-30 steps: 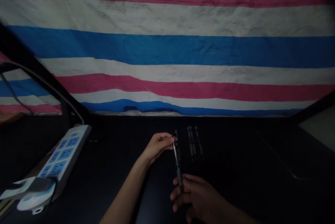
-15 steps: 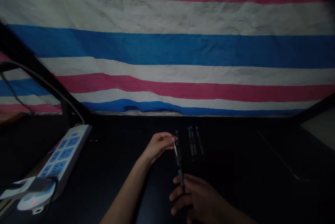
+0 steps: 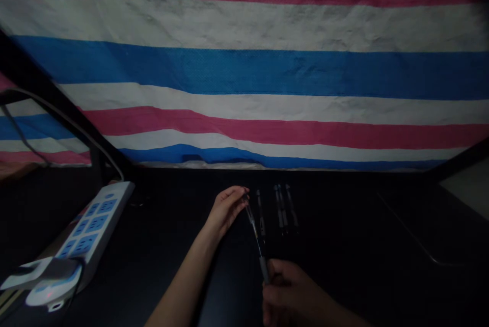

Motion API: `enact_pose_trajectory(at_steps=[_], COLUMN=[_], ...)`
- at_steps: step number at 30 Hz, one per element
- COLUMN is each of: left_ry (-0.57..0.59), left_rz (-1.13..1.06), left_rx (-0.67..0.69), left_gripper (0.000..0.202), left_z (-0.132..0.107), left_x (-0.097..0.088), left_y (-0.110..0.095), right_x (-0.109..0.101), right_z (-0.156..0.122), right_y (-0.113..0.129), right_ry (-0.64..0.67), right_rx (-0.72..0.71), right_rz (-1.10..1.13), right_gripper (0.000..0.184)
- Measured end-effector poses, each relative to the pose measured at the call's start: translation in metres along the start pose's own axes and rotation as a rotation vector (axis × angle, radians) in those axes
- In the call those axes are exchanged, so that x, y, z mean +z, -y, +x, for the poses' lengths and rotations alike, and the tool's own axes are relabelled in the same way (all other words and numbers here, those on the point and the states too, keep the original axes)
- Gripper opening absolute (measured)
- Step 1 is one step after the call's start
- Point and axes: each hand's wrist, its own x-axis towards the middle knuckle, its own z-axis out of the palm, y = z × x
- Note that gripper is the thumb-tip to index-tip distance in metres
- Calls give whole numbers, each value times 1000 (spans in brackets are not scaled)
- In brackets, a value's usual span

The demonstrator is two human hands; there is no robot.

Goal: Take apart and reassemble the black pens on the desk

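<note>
In the head view, your left hand pinches the far end of a pen's clear barrel, while your right hand grasps its dark grip section. Between your hands, a thin refill bridges the two parts. Another pen lies just right of your left hand, three more pens farther right. A power strip sits well left of both hands; a striped sheet hangs beyond them.

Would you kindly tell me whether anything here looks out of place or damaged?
Only the pen between the left hand and the right hand looks unusual: its clear barrel and grey grip stand apart, with the thin refill bare between them. It seems opened rather than broken. No spill shows, but the desk is dark.
</note>
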Motion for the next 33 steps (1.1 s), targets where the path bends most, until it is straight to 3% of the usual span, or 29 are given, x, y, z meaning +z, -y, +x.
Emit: enact_pose_trajectory(at_steps=[7,33], left_ry=[-66,55], left_rz=[-71,29], left_rx=[34,-19], left_gripper=[18,28], left_z=[2,-4], left_x=[-2,2], left_y=[-1,-3], right_x=[3,-2], right_z=[-3,-1], right_y=[5,0], right_ry=[2,-16], right_rx=[0,31], right_rz=[6,0], right_gripper=[34,30])
